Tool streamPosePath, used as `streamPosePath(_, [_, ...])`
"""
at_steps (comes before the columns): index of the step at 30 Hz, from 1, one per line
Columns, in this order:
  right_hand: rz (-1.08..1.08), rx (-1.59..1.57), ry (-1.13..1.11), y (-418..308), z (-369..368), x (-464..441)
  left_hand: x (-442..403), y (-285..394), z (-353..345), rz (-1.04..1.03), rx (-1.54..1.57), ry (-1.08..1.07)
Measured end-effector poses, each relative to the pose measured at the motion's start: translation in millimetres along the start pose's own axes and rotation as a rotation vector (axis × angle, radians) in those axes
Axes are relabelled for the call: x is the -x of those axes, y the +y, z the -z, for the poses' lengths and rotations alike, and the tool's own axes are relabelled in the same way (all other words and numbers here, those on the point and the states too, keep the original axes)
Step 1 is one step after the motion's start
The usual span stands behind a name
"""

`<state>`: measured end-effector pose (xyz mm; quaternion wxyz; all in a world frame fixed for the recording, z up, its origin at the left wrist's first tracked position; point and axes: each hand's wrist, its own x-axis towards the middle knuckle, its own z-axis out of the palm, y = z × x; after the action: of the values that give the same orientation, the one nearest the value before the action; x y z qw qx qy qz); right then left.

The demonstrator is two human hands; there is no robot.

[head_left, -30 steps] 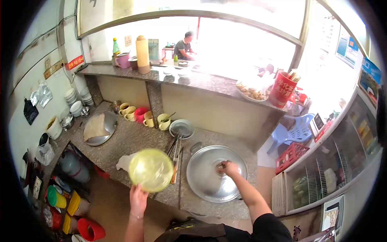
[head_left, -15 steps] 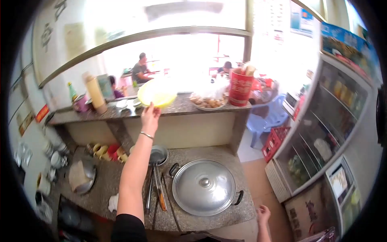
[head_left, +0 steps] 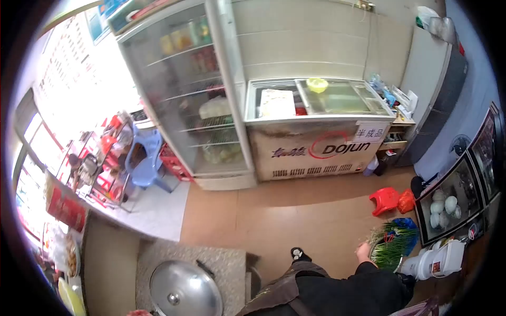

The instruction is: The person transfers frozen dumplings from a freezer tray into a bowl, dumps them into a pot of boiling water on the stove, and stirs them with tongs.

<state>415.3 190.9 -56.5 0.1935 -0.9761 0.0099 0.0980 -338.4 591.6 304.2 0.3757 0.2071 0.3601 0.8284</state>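
My right hand [head_left: 362, 252] is held out beside a bunch of green onions [head_left: 389, 253], which lies partly on a blue plastic bag [head_left: 407, 229]. Its fingers are loosely bent, apart as far as I can see, and no object shows in them. A skin-coloured patch at the bottom edge looks like the tip of my left hand [head_left: 138, 313]; its fingers are cut off by the frame. Near it, a large lidded metal pot [head_left: 185, 289] stands on the stone counter [head_left: 229, 263]. A yellow bowl [head_left: 70, 298] is partly visible at the lower left.
A glass-door fridge [head_left: 195, 105] and a chest freezer [head_left: 316, 142] line the far side. On the brown floor [head_left: 253, 210] stands a red stool [head_left: 383, 200]. White buckets [head_left: 435, 263] and a cabinet with bowls [head_left: 448, 197] are at the right; a blue chair [head_left: 145, 158] is at the left.
My view has swung right, from the serving ledge to the freezer and floor. My left hand, which was at the yellow bowl, is away from it. The right hand now appears near the green onions.
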Motion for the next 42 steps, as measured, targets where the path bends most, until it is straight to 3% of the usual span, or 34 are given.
streamPosePath(1, [0.019, 0.033, -0.048, -11.8, 11.1, -10.8, 20.5, -33.9, -11.4, 0.131, 0.029, -0.027])
streamPosePath(4, [0.147, 0.018, -0.103, -73.7, 23.3, -58.1, 33.6, -145.8, -40.1, 0.208, 0.025, -0.101])
streamPosePath(6, [0.242, -0.142, -0.174, -119.6, 24.0, -117.3, 26.9, -238.2, -82.5, 0.345, 0.076, -0.219])
streamPosePath(7, [0.269, -0.202, -0.184, -142.3, 25.6, -146.7, 75.6, -252.2, -167.6, 0.348, 0.011, -0.088])
streamPosePath(8, [0.299, -0.257, -0.198, -166.7, 26.7, -174.8, 98.0, -276.1, -217.4, 0.414, 0.044, -0.224])
streamPosePath(11, [0.286, -0.479, -0.212, -236.9, 26.1, -241.4, 158.3, -330.5, -348.1, 0.609, -0.009, -0.251])
streamPosePath(14, [0.245, -0.749, -0.286, -307.0, 1.9, -290.4, 174.7, -402.2, -414.9, 0.675, -0.043, -0.378])
streamPosePath(18, [0.293, -0.714, -0.347, -378.4, -8.7, -326.0, 183.1, -498.4, -489.9, 0.763, -0.111, -0.431])
streamPosePath(21, [0.432, -0.671, -0.307, -418.9, 6.9, -372.7, 184.2, -576.6, -547.4, 0.796, -0.151, -0.475])
streamPosePath(23, [0.258, -0.860, -0.278, -420.1, 1.6, -430.9, 184.7, -635.9, -582.2, 0.851, -0.189, -0.438])
streamPosePath(25, [0.217, -0.885, -0.187, -427.2, 32.2, -487.8, 205.2, -692.6, -615.0, 0.944, -0.243, -0.416])
streamPosePath(27, [0.343, -0.898, -0.019, -423.9, 67.3, -544.2, 236.2, -734.0, -657.2, 1.025, -0.305, -0.476])
streamPosePath(31, [0.207, -0.796, 0.328, -397.7, 115.7, -678.4, 298.8, -792.0, -756.4, 1.175, -0.327, -0.698])
streamPosePath(35, [0.105, -0.532, 0.513, -436.4, 168.4, -790.7, 334.1, -853.5, -803.1, 1.115, -0.353, -0.653])
streamPosePath(37, [0.089, -0.409, 0.352, -438.7, 174.3, -861.4, 350.4, -870.0, -805.2, 1.047, -0.370, -0.590])
streamPosePath(40, [0.034, -0.058, 0.313, -472.1, 180.2, -928.0, 363.2, -879.8, -810.0, 1.067, -0.334, -0.342])
streamPosePath(42, [0.031, 0.000, 0.265, -486.4, 179.4, -966.5, 364.2, -891.4, -809.7, 1.042, -0.331, -0.264])
